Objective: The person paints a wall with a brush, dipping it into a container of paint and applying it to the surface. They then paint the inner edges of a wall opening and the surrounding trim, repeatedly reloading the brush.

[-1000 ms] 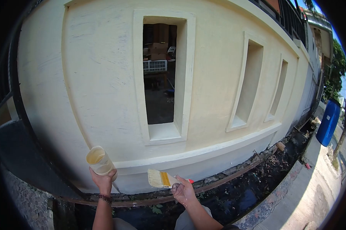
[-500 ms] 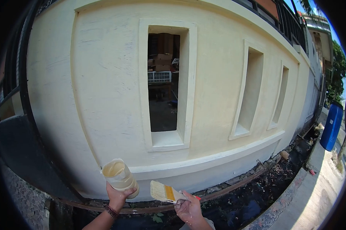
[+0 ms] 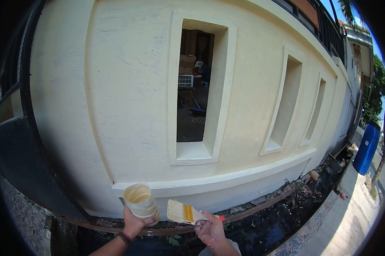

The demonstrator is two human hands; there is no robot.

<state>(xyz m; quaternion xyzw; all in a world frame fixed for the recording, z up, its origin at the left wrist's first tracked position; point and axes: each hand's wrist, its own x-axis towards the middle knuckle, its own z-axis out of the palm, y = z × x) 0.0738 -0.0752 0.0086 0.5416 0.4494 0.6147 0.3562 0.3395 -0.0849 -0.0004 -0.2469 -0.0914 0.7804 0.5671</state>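
Observation:
My left hand (image 3: 135, 223) is wrapped round a cream plastic container (image 3: 143, 208), its open top tilted toward me and its inside coated with pale paint. To the right of it, my right hand (image 3: 211, 231) grips a wide paintbrush (image 3: 184, 213) by the handle. The brush has whitish bristles pointing left, a yellow band and a red handle end. Brush and container are apart. Beyond both hands stands a cream wall (image 3: 128, 106) with dark scuff streaks on its left part and a raised ledge (image 3: 226, 180) low down.
A framed opening (image 3: 192, 85) pierces the wall, with two narrower ones to the right. Between me and the wall runs a dark ditch (image 3: 260, 226) with a rusty pipe-like strip along it. On the right, a blue barrel (image 3: 367, 149) stands on the concrete. A dark gate (image 3: 21, 153) is at left.
My view has shifted slightly, so the wall opening sits further right. The container has moved a little right and down, closer to the brush. Both hands keep their hold.

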